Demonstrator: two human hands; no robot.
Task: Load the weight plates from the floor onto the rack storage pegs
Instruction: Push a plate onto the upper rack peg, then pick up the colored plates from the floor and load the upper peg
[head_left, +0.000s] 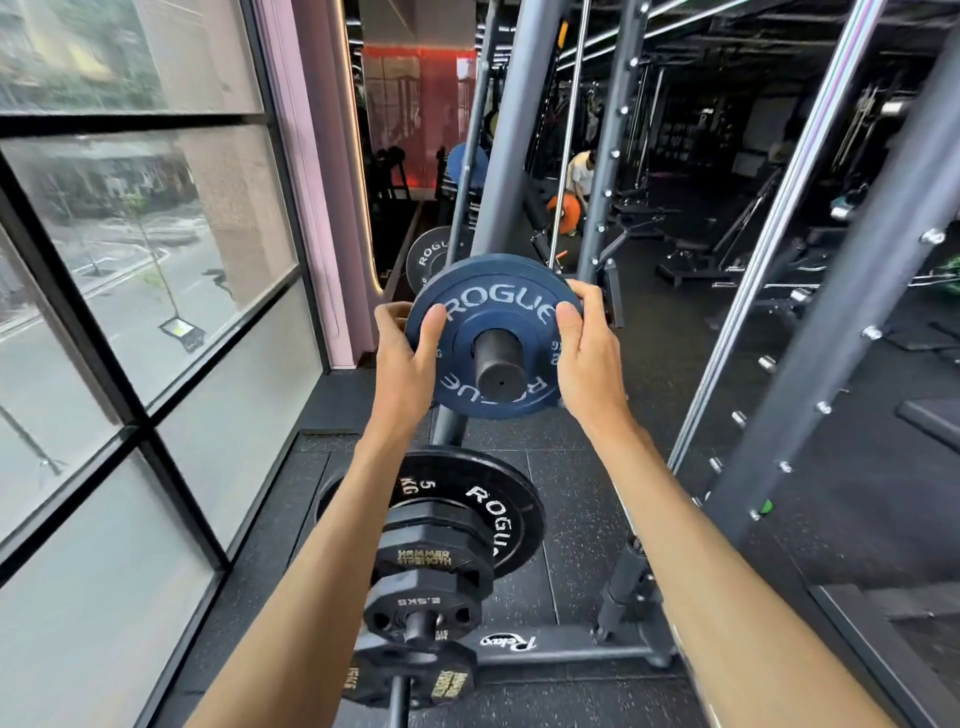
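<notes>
A small blue ROGUE plate (493, 312) sits on a black storage peg (498, 366) of the grey rack, the peg's end sticking out through its hole. My left hand (405, 358) grips the plate's left rim, thumb on the face. On the right rim my right hand (587, 353) grips it the same way. Lower down, a black 5 kg ROGUE plate (498, 504) and smaller black Hammer Strength plates (431, 566) hang on another peg. A further black plate (415, 680) sits on a bar at the bottom.
Large windows (130, 312) line the left side. Grey rack uprights (504, 156) rise behind the plate, another upright (852, 322) with bolts stands to the right. More plates (428, 254) hang farther back. A person (579, 174) bends over in the distance. The floor is black rubber.
</notes>
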